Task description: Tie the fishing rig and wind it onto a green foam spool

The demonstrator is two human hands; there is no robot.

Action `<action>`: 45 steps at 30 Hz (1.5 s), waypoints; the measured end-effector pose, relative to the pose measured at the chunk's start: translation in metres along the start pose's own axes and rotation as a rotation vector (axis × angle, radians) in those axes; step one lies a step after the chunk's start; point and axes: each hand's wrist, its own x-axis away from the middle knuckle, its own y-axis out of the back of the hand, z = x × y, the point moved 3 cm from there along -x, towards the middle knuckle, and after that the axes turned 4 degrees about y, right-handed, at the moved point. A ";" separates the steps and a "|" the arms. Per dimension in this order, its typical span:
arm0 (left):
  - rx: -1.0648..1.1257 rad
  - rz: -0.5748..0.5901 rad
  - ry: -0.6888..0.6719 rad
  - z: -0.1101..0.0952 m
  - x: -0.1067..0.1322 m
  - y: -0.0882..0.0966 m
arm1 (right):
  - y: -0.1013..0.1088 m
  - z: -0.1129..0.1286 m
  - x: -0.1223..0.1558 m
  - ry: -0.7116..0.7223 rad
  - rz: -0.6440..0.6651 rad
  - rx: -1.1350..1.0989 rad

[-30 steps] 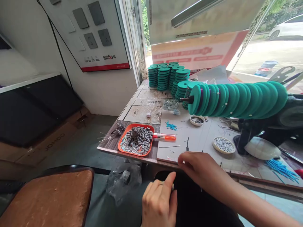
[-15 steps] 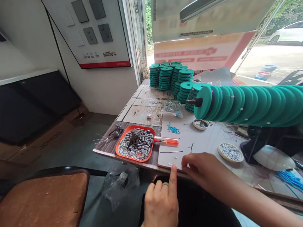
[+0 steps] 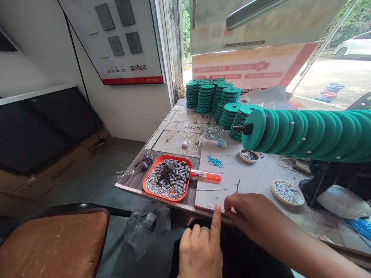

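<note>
While daylight fills the far side of a crowded worktop (image 3: 135, 183), a person's two bare hands sit close together at its near edge in the head view. The right grip (image 3: 249, 212) has its fingertips drawn in at the edge of a pale board (image 3: 255, 175); whether they pinch anything cannot be told. The left grip (image 3: 201, 247) extends its index finger forward, the others curled, its palm hidden from sight.

Just beyond the right grip's fingertips lies a thin dark strip (image 3: 237, 186); just ahead of the left grip's index finger rests a small white-tipped piece (image 3: 216, 197). Farther to the left of both, an orange tray (image 3: 186, 160) holds grey cylinders (image 3: 177, 175) beside an orange-and-clear tool (image 3: 213, 177). To the right grip's right, white beads (image 3: 287, 192) fill a shallow dish (image 3: 277, 198). Above and beyond it, green discs (image 3: 304, 133) line a horizontal rod (image 3: 245, 129), with stacked green spools (image 3: 206, 98) farther back.
</note>
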 end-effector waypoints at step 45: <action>-0.069 -0.048 -0.031 -0.004 -0.007 0.017 | -0.013 0.001 0.005 -0.054 0.069 0.304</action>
